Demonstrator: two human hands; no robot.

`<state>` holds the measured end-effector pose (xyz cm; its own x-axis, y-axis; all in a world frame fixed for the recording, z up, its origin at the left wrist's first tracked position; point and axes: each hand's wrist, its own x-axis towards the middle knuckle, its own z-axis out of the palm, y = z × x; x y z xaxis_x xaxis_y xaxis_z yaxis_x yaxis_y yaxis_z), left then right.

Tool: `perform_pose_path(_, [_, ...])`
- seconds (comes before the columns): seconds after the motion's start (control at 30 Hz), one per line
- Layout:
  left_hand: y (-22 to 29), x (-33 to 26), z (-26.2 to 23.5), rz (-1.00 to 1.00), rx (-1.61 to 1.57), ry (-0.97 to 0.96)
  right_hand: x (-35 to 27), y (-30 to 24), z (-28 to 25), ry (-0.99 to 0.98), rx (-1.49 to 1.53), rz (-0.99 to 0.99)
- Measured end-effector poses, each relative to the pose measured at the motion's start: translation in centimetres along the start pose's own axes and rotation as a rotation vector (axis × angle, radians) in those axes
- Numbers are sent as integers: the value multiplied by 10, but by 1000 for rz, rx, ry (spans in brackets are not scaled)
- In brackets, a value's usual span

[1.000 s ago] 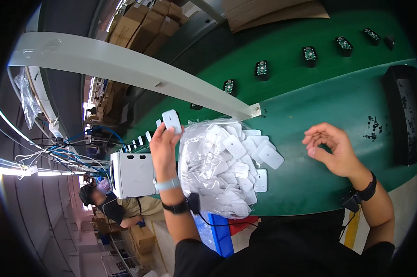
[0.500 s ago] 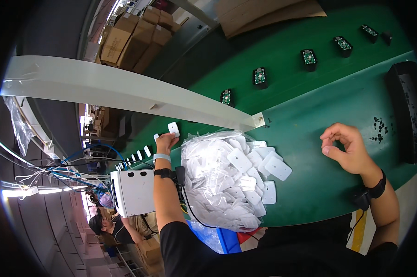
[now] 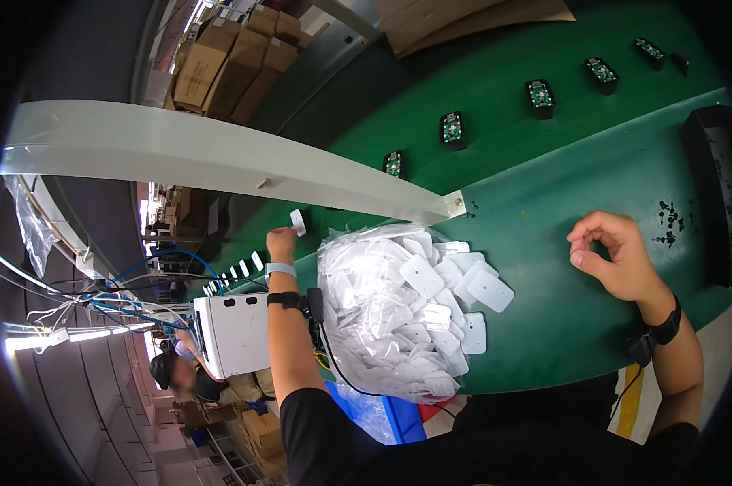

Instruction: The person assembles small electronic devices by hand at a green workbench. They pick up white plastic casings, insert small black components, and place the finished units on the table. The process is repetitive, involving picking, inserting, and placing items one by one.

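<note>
Head view: the left hand [image 3: 281, 241] reaches far left across the green bench [image 3: 536, 340], with a white plate [image 3: 298, 223] at its fingertips beside the slanting post [image 3: 244, 162]; whether the fingers are clamped on that plate or merely touch it I cannot tell, as the hand hides them; the right hand [image 3: 613, 255] hangs over the right side with nothing visible in it, fingers curled, thumb and forefinger tips slightly apart, small black pieces [image 3: 670, 220] to its right.

A plate pinched only by its edge could twist or slip; the left forearm lies between the white box [image 3: 232, 336] and the clear bag [image 3: 333, 324], so a sideways swing could bump either; the loose plates [image 3: 490, 291] overlap at the bag's right, and a knock could slide them apart.

Compared with half a second ago, the plate shows a narrower face and the left hand sits slightly nearer; the right hand keeps almost the same curl and place.
</note>
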<state>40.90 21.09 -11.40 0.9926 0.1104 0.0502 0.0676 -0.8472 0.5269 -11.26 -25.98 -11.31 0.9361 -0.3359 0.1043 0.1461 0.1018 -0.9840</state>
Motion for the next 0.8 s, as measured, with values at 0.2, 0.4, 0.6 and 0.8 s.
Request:
perform_pose_path(0.2, [143, -185, -62, 415, -612, 73, -3, -5, 3, 23, -8, 16])
perform_pose_path(0.4, [227, -446, -52, 977, -1277, -565, -8, -4, -27, 210, -143, -183])
perform_pose_path(0.6, [255, -535, -26, 956, -1825, -1066, 6, -23, -78, 664, -234, -389])
perform_pose_path(0.8, [267, -595, -42, 566, -1747, -944, -14, -44, -100, 479, -769, -91])
